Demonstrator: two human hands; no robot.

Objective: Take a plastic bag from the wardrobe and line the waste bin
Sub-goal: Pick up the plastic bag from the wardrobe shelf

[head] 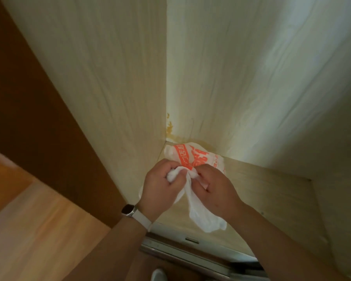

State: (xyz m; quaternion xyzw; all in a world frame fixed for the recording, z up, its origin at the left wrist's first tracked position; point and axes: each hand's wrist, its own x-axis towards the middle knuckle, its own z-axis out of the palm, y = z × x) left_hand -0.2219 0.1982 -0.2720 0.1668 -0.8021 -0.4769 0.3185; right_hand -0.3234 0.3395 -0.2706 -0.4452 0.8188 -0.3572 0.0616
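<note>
A crumpled white plastic bag [193, 157] with orange print lies in the back left corner of the wardrobe [114, 82] floor. My left hand [160, 189] grips a bunched white part of it. My right hand [215, 187] pinches the bag beside the left one, and a loose white tail hangs down between my wrists. The waste bin is out of sight.
Pale wood-grain wardrobe panels stand to the left, back and right of my hands. A metal sliding-door track [190, 254] runs along the wardrobe's front edge. Wooden floor [39, 230] lies at the lower left, next to a dark brown door panel [28, 94]. A watch sits on my left wrist.
</note>
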